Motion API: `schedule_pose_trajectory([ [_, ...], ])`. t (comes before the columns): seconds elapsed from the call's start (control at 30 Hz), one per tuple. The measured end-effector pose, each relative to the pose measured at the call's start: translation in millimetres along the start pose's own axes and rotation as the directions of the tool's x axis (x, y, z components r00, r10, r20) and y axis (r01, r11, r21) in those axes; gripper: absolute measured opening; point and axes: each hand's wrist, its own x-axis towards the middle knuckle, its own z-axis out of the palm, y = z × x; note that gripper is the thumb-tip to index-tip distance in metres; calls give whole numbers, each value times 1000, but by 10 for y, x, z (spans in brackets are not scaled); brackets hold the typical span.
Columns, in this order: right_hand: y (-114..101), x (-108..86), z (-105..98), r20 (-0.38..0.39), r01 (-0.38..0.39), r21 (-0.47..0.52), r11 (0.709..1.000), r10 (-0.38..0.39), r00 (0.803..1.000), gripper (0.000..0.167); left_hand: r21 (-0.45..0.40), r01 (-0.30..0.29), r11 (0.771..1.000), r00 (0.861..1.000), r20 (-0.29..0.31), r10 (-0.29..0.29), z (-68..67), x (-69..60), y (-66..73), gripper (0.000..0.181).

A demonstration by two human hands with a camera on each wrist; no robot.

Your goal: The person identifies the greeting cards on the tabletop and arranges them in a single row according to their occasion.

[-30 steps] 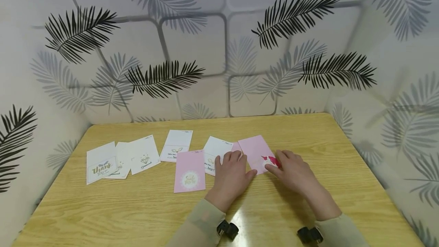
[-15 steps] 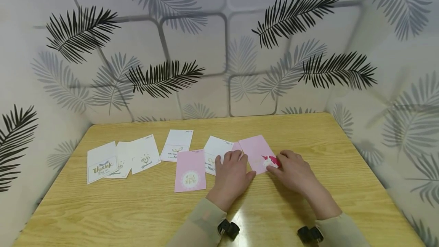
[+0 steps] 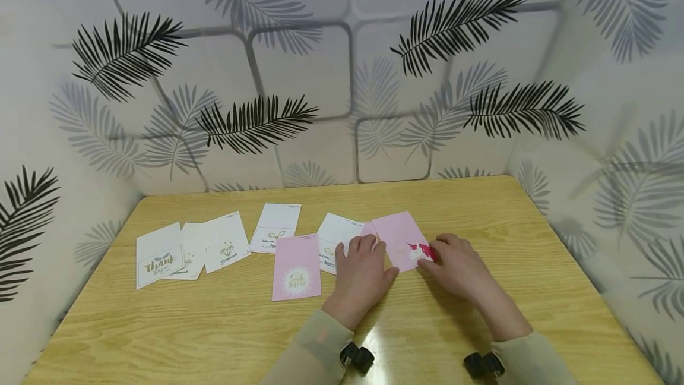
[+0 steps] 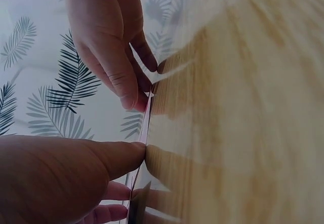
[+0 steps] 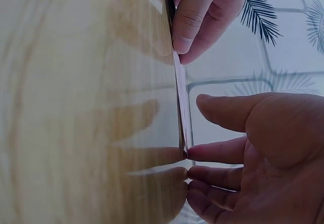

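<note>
In the head view a pink card with a red and white unicorn [image 3: 399, 239] lies between the hands. My right hand [image 3: 461, 269] rests at its lower right, fingers bent slightly, fingertips over the unicorn print. The left hand [image 3: 359, 278] lies palm down, fingers spread over the lower part of a white card [image 3: 340, 227] and a mostly hidden pink card. Both wrist views look along the table; in the right wrist view the right hand [image 5: 273, 153] touches the surface with its fingertips, its thumb raised. The left thumb [image 4: 124, 158] touches near the card edge in the left wrist view.
Left of the hands lie a pink "Smile More" card [image 3: 296, 266] and a white card with gold wings [image 3: 275, 224]. Farther left, two diamond cards [image 3: 224, 239] and a "Thank you" card [image 3: 159, 254] partly overlap. A leaf-patterned wall stands behind the wooden table [image 3: 187, 331].
</note>
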Motion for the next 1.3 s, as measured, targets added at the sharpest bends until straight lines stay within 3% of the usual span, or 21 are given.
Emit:
schedule_pose_trajectory([
  [0.37, 9, 15, -47, 23, -13, 111, 994, 11, 1000, 51, -6, 5, 1000, 1000, 11, -5, 27, 14, -1, 52],
  [0.57, 35, 22, -55, -16, -25, 202, 979, 29, 999, 42, -6, 6, 1000, 1000, 11, -6, 3, 7, 1, 52],
  [0.77, 64, 38, -45, -25, -115, 299, 947, 129, 991, 38, -5, 17, 1000, 1000, 17, -17, 13, 13, 9, 53],
  [1.0, 82, 60, -61, 6, -177, 406, 896, 191, 982, 35, -2, 32, 999, 999, 31, -32, -3, 18, 35, 55],
  [1.2, 117, 66, -68, 16, -203, 472, 858, 222, 975, 37, 2, 16, 1000, 1000, -22, -16, -20, 7, 50, 54],
  [1.3, 130, 67, -77, 23, -210, 527, 823, 233, 972, 40, -22, 22, 1000, 999, -40, -23, -13, 23, 53, 55],
])
